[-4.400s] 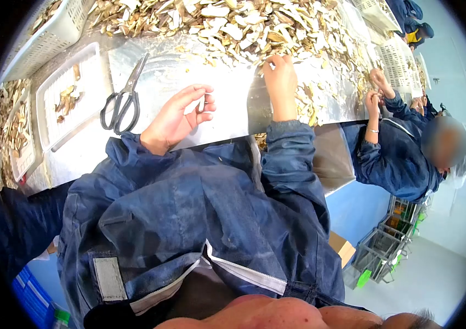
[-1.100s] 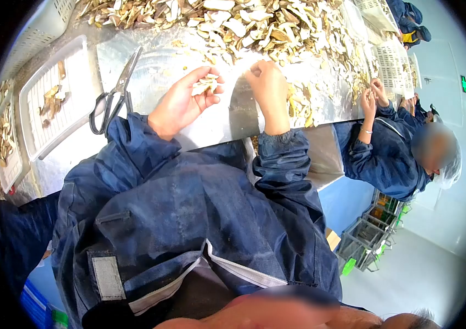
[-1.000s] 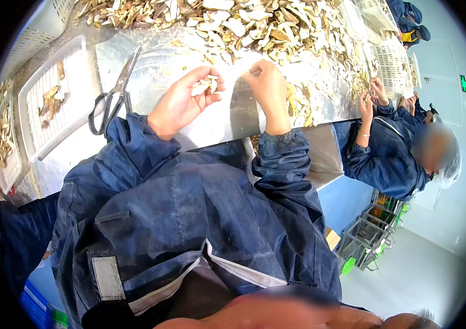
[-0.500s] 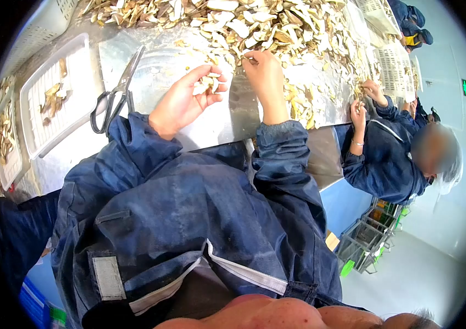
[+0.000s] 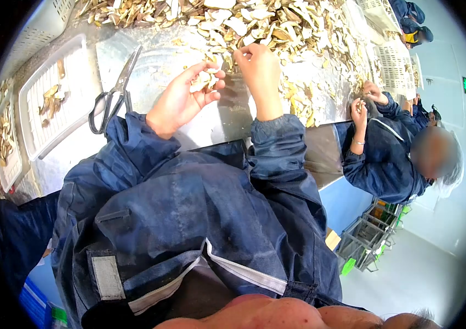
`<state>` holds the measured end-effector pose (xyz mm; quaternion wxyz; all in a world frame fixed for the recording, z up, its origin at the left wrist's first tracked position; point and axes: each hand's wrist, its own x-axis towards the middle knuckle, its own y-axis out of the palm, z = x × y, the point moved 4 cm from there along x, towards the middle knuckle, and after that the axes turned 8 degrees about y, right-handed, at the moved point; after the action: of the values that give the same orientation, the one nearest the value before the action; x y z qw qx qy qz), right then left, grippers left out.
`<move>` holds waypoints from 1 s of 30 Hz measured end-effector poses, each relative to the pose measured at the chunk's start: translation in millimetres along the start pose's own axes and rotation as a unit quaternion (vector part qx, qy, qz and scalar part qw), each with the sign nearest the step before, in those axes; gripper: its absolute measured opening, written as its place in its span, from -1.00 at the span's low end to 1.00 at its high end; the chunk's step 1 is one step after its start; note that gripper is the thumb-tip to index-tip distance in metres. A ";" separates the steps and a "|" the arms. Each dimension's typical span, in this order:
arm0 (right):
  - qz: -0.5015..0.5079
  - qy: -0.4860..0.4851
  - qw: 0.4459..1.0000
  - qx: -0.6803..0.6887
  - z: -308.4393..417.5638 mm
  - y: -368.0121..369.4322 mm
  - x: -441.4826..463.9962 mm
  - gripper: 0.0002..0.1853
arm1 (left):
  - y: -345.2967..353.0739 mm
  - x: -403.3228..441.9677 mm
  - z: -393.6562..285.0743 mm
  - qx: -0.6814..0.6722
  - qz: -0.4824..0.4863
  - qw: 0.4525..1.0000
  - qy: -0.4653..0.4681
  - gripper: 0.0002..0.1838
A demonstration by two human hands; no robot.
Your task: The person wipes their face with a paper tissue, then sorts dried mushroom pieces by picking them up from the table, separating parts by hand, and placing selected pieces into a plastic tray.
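My left hand [image 5: 177,103] is cupped palm up, its fingers curled round several pale dried mushroom slices [image 5: 204,80]. Just to the right, my right hand [image 5: 259,68] reaches to the near edge of a big heap of sliced dried mushrooms [image 5: 244,27]. Its thumb and fingers are pinched together; what they hold, if anything, is too small to make out. Black-handled scissors [image 5: 115,93] lie on the metal table [image 5: 153,60] to the left of my left hand, blades pointing away from me.
A white tray [image 5: 26,123] with a few brown slices stands left of the scissors. White perforated baskets [image 5: 395,68] stand at the far right. A co-worker [image 5: 378,145] in dark blue handles pieces at the right. Grey wire crates [image 5: 362,241] stand on the floor.
My right hand has shifted slightly away from me and left along the heap's edge. The slices in my left palm show more fully, with that hand nearly in place.
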<state>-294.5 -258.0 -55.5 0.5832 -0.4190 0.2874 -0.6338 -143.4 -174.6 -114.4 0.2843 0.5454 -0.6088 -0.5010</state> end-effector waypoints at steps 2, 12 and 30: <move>-0.008 0.002 0.999 -0.050 -4.4 10.1 0.8 -0.76 | -5.0 -0.3 -0.8 -0.006 0.011 1.000 -0.006 -0.68; 0.206 0.090 0.946 0.235 16.9 -30.5 -23.5 -0.75 | 6.7 -3.7 -4.4 -0.009 -0.014 0.999 0.033 -0.63; 0.187 0.084 0.951 0.231 25.1 -27.8 -15.5 -0.72 | 5.2 -3.8 -2.3 -0.013 0.000 1.000 0.007 -0.62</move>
<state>-287.0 -235.4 -22.7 0.7461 -0.1571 0.2546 -0.5949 -142.4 -172.2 -108.1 0.2962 0.5452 -0.5999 -0.5051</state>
